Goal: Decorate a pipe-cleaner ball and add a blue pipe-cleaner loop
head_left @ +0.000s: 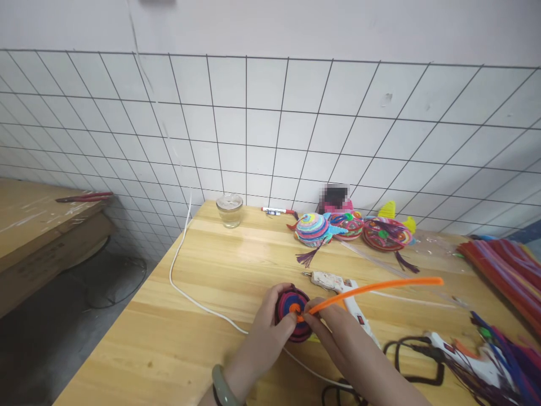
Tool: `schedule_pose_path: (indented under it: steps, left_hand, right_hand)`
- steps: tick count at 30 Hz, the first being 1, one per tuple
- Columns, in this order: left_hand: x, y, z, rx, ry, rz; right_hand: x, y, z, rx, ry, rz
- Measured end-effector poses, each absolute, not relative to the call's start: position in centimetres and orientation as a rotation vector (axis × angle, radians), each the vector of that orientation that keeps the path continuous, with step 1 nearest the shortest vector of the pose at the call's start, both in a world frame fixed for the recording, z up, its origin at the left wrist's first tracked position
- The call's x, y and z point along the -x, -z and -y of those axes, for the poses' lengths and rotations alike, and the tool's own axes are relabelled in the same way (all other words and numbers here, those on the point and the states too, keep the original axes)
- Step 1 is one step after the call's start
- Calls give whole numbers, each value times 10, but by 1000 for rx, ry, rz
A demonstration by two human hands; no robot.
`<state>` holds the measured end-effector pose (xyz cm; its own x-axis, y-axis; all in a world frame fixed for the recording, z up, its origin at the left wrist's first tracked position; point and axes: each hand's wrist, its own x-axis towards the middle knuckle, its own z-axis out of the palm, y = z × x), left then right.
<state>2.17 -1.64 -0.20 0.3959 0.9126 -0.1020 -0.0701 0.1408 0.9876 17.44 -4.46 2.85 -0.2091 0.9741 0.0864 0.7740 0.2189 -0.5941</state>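
No legible text, labels, brands or numbers anywhere. Marker pen at the wall has a label band, too small to read. Blurred dark item behind the woven pieces: unreadable. White glue gun shows faint body marks, can't resolve them. Cardboard box on the left has faint print, illegible.

Two hands, left hand and right hand, at six o'clock; one coiled disc between them; one orange pipe cleaner; two glue guns, one at centre, one at four o'clock; three finished coiled ornaments at one o'clock; one glass jar at twelve.
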Motion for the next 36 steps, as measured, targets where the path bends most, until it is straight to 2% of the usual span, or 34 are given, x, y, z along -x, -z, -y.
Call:
schedule_pose_path:
  steps: [15,36]
  left_hand:
    - [-23,12,18,-1287,-940,-897]
    - [-19,7,17,-1297,-1001,-845]
  right_hand:
    - [-174,-31,44,1634,-613,2037]
    - [-180,-28,56,1437,-604,2033]
